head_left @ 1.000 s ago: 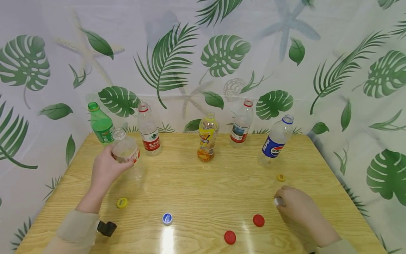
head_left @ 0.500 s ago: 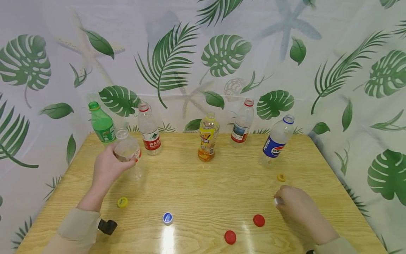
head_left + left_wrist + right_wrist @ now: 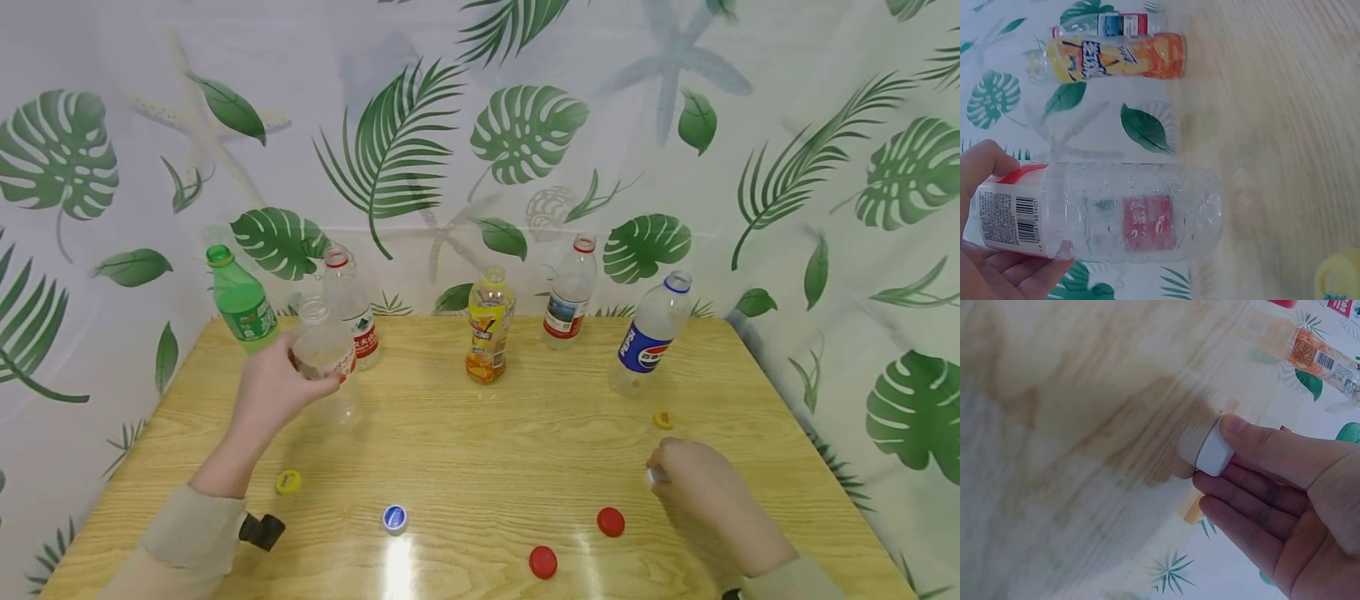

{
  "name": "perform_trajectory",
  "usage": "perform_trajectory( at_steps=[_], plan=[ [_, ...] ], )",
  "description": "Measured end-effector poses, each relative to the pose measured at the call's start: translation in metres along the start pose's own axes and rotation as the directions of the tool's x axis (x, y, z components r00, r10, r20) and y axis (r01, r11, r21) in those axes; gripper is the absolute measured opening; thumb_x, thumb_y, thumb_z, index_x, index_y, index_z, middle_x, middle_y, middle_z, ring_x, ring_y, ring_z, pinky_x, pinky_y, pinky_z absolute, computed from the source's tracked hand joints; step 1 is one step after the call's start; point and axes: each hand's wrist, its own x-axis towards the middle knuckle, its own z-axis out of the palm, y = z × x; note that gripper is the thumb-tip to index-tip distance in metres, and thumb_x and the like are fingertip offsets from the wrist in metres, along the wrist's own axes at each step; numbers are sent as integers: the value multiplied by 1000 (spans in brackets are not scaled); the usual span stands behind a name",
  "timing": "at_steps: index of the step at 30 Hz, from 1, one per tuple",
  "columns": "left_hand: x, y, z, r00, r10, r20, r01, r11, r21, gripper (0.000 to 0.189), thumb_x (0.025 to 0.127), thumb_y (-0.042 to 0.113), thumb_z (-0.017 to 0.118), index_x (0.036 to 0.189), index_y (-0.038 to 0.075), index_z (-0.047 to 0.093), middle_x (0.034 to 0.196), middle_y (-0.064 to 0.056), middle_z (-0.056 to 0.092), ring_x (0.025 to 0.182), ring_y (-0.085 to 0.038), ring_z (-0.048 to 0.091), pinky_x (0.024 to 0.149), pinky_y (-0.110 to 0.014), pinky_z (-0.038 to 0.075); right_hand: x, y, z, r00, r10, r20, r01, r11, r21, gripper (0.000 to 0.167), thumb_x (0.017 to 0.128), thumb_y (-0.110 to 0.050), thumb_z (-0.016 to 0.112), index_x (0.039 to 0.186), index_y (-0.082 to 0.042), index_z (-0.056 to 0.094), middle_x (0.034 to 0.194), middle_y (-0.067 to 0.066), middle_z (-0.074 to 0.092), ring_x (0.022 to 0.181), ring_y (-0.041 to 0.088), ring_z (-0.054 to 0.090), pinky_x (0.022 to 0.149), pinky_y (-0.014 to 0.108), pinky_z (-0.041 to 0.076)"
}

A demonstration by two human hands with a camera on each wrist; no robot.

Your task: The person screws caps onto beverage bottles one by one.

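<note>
My left hand (image 3: 272,387) grips a clear, uncapped plastic bottle (image 3: 324,346) round its red-and-white label, thumb on the near side. The bottle stands roughly upright; whether its base touches the table cannot be told. In the left wrist view, the bottle's (image 3: 1135,212) barcode shows beside my fingers. Just behind it is a clear bottle with a red label (image 3: 365,333), partly covered. To its left stands a green bottle (image 3: 243,304). At the right, my right hand (image 3: 708,487) pinches a white bottle cap (image 3: 1214,452) between thumb and fingers, low over the table.
Along the back stand an orange-labelled bottle (image 3: 490,325), a red-ringed bottle (image 3: 570,296) and a Pepsi bottle (image 3: 648,337). Loose caps lie on the table (image 3: 465,467): yellow (image 3: 288,482), blue (image 3: 394,518), two red (image 3: 543,562), and orange-yellow (image 3: 662,420). A leaf-patterned cloth (image 3: 420,192) hangs behind.
My left hand has shifted right with the clear bottle, which now overlaps the red-labelled bottle behind it. The right hand and its cap have stayed in place.
</note>
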Motion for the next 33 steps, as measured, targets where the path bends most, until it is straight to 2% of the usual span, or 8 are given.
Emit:
perform_trajectory(
  at_steps=[3,7,11,14,20,26,33],
  plan=[
    [-1,14,1,999,42,11,-41,999,-18,65,81,24,85,135,-4,59,115,-25,75,95,-34,70,78,-41,57,0,0,1,1000,-6,-11,6,1000,-1,6,85,-9,83,85,-9,77,84,1,72,75,20,70,70,42,60],
    [-5,32,5,994,103,39,-100,993,-69,62,80,17,84,134,-2,61,119,-23,76,105,-35,73,87,-47,61,-1,-1,2,999,-18,-28,18,1000,4,7,83,-8,83,83,-9,76,82,1,71,72,18,68,66,40,58],
    [-11,48,12,985,157,77,-150,984,-94,62,78,14,85,134,-1,62,117,-20,76,105,-35,74,89,-49,61,-1,-2,3,999,-14,-42,15,1000,10,7,84,-7,82,81,-10,76,82,1,71,73,19,69,66,40,59],
    [-15,59,20,975,199,103,-188,976,-109,64,77,14,86,134,0,62,115,-19,77,104,-34,75,87,-49,62,-1,-3,4,999,-5,-49,5,1000,11,8,84,-7,81,79,-11,76,81,0,70,72,17,68,66,41,58],
    [-21,77,36,949,257,182,-220,955,-201,65,76,12,88,136,5,63,121,-13,76,112,-33,74,96,-52,62,-1,-3,5,998,6,-64,-6,1000,1,11,84,-6,80,77,-12,75,79,0,70,70,15,66,65,40,57],
    [-28,87,53,919,320,232,-263,933,-248,67,73,8,88,136,6,64,120,-9,77,112,-27,74,97,-47,62,-1,-2,5,998,19,-60,-19,1000,-1,7,86,-8,79,80,-11,77,81,1,72,73,20,70,68,43,60],
    [-36,90,71,890,362,278,-285,916,-281,65,71,7,89,131,7,67,114,-5,78,106,-21,74,93,-38,61,-3,-3,6,998,16,-66,-15,1000,16,17,85,-5,77,73,-13,70,74,-3,63,66,12,53,60,36,49]
  ],
)
